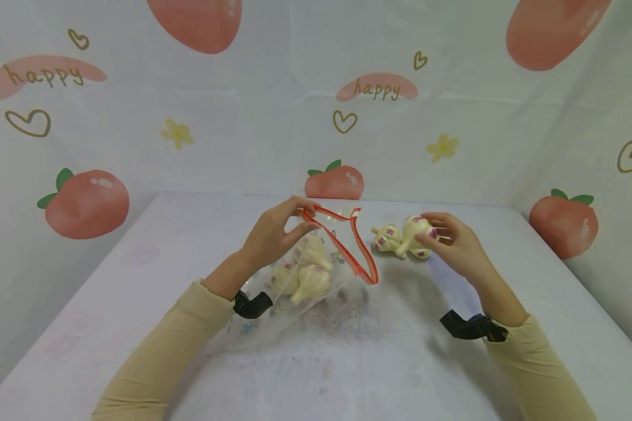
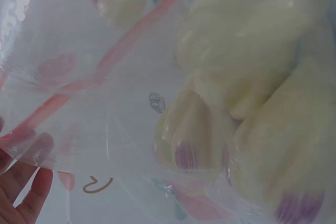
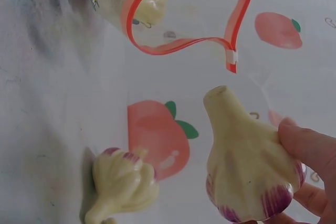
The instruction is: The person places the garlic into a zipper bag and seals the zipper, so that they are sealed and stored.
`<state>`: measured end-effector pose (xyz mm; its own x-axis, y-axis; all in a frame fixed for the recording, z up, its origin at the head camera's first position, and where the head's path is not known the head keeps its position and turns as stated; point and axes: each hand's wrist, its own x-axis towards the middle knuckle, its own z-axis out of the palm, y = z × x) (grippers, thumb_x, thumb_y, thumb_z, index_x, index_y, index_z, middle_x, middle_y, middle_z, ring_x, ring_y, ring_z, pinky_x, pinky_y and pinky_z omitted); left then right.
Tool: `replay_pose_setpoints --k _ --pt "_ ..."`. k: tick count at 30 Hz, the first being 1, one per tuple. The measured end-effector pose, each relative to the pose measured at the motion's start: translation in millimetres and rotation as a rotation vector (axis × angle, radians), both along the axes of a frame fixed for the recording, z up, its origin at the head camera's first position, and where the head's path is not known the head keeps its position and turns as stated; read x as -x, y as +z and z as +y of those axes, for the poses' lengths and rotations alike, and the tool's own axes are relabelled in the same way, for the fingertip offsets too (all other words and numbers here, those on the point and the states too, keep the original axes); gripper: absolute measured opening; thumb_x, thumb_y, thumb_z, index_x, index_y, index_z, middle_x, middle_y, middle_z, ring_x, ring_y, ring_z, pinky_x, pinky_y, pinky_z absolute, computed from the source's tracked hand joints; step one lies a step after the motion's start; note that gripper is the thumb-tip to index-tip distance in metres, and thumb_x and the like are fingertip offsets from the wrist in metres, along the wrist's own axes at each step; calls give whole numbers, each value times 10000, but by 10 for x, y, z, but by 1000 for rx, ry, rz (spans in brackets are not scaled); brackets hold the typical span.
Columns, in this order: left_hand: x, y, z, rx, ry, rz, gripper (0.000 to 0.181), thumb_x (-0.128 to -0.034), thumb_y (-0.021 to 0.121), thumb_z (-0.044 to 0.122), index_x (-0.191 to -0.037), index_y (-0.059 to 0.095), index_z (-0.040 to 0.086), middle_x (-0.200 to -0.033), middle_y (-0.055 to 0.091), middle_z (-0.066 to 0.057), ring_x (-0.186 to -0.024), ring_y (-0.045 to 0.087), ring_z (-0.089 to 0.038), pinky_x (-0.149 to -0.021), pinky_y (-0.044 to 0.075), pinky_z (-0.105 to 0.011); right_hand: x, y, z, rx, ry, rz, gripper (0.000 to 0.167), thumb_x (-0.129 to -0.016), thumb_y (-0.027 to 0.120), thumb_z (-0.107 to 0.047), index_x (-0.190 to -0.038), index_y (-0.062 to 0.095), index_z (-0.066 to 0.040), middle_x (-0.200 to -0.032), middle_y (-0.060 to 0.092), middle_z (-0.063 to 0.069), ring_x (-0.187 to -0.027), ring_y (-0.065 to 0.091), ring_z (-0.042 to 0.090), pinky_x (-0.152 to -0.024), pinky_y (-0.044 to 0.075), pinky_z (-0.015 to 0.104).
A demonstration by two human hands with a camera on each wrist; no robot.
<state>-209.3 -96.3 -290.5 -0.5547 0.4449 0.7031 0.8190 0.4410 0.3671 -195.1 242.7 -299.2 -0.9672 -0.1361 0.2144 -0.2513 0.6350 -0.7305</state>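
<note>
My left hand point(image 1: 276, 234) pinches the red zip edge of a clear plastic zip bag point(image 1: 366, 263), whose mouth gapes to the right. Inside the bag lie several garlic bulbs point(image 1: 315, 280), seen large through the film in the left wrist view as pale garlic point(image 2: 236, 45) with purple marks. My right hand point(image 1: 455, 242) grips another garlic bulb point(image 3: 247, 166) between thumb and fingers, its stem turned toward the bag's mouth. Beside it on the table are more bulbs, one garlic bulb point(image 1: 387, 238) to the left and another point(image 1: 420, 253) partly hidden below the held one.
The pale table point(image 1: 316, 374) has grey smudges near the bag. Behind it hangs a white backdrop point(image 1: 274, 134) printed with peaches, hearts and the word happy. Black straps point(image 1: 469, 325) circle both wrists.
</note>
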Motion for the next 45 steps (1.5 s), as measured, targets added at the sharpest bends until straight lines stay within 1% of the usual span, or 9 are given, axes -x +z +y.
replay_pose_setpoints --k 11,17,25,34,38,45 --pt "5 -4 -2 2 -1 1 292 -799 718 103 -1020 547 19 -955 638 -99 -909 645 -248 -825 523 -383 24 -4 -107 14 36 38 459 -896 635 -205 -1290 487 -21 -1282 527 262 -1102 566 383 -763 395 21" --pt "6 -5 5 -2 -4 6 293 -797 720 102 -1019 547 21 -946 635 -93 -902 644 -244 -824 524 -382 25 -6 -149 17 48 32 460 -894 637 -194 -1293 484 -23 -1287 525 259 -1090 576 383 -760 408 34" --pt "0 -3 10 -7 -7 0 292 -801 718 101 -1022 545 20 -942 634 -91 -904 646 -246 -826 523 -380 8 8 -206 8 58 2 474 -893 638 -205 -1304 475 -35 -1299 518 250 -1094 579 386 -745 421 52" --pt "7 -10 13 -2 -8 -4 292 -804 716 104 -1024 544 19 -953 638 -95 -912 645 -244 -816 527 -397 -14 14 -270 21 72 5 469 -888 647 -209 -1296 486 -43 -1283 532 223 -1069 578 337 -765 419 50" --pt "6 -8 15 2 -2 -3 295 -804 717 112 -1025 544 22 -948 639 -92 -919 648 -244 -817 529 -376 -16 3 -298 25 78 5 470 -883 653 -208 -1293 491 -46 -1277 536 221 -1070 578 338 -777 421 61" --pt "18 -22 13 3 0 -10 299 -801 718 98 -1032 545 21 -951 634 -96 -916 647 -245 -821 528 -378 -14 -10 -337 37 106 14 462 -873 665 -187 -1281 501 -45 -1272 545 214 -1082 583 344 -805 438 83"
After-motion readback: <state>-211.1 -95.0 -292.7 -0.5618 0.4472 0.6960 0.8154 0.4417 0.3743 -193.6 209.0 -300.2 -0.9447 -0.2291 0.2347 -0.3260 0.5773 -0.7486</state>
